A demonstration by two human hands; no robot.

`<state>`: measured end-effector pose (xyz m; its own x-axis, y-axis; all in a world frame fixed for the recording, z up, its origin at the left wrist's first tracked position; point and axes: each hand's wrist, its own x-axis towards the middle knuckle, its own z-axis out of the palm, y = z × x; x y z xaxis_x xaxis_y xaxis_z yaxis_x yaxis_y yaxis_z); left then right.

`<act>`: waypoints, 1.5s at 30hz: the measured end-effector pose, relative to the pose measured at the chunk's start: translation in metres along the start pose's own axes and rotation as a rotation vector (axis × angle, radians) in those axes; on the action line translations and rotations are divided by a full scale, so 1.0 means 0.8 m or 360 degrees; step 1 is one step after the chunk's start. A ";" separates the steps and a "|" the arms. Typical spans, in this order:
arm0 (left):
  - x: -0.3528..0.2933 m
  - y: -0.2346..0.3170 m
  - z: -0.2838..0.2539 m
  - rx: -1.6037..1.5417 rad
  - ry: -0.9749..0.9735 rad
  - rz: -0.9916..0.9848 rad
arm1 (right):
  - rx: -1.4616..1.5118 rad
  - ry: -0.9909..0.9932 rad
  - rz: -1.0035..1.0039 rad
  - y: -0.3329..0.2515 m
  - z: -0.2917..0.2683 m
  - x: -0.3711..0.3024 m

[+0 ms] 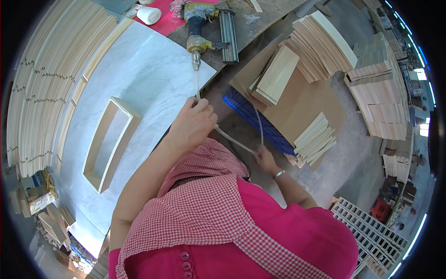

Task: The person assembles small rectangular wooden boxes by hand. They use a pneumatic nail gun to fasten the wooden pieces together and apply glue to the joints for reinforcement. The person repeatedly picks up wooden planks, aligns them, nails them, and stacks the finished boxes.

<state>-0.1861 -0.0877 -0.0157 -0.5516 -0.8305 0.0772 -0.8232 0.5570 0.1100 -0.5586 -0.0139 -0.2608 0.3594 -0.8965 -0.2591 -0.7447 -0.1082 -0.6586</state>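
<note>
We hold the air hose (232, 139) off the bench edge: left hand (193, 123) clenched on it below the nailer (209, 30), right hand (265, 158) pinching a lower loop. It looks light, limp and smooth, best gripped near the coupling. The white bench (148, 79) carries a wooden frame (111, 144); board stacks (320, 46) crowd the workshop.

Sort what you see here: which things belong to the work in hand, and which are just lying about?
In hand: left hand and right hand grip the air hose of the nail gun.

Lying about: wooden frame, wood panels, blue rack, white bottle.
</note>
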 end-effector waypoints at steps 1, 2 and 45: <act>-0.001 -0.004 -0.001 -0.0002 -0.0018 -0.0039 | -0.0062 -0.0269 0.0214 0.023 0.010 -0.032; -0.002 -0.007 0.000 0.0014 -0.0031 -0.0040 | 0.0104 -0.0571 0.0270 0.055 0.033 -0.068; -0.005 0.001 -0.019 -0.0013 -0.0241 -0.0066 | 0.0138 0.0928 0.0976 -0.070 0.083 0.316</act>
<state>-0.1826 -0.0834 -0.0008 -0.5314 -0.8435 -0.0782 -0.8451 0.5214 0.1183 -0.3887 -0.2059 -0.3361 -0.4587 -0.8662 -0.1983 -0.6588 0.4812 -0.5782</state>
